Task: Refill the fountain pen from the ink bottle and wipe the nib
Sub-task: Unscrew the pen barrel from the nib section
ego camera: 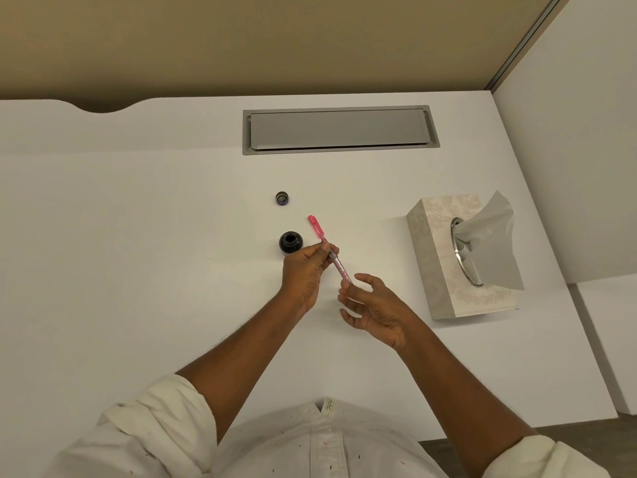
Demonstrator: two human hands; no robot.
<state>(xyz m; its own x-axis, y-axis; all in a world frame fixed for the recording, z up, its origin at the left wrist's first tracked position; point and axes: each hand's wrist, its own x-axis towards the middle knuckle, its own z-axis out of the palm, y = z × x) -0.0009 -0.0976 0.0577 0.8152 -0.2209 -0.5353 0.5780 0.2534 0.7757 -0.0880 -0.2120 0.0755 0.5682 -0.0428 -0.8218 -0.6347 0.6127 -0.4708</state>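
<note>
Pinching pink pen (329,251): left hand (305,270); right hand (370,307) loose. Open ink bottle (290,242) adj., tissue box (448,270) right.

We are counting one pink pen (327,248), one ink bottle (290,242), one bottle cap (282,198), one tissue box (444,270), and two hands.

Soft, even overhead light leaves the white desk (138,236) bright with only faint shadows and no glare; everything stays sharp, though straight edges bow toward the corners.
</note>
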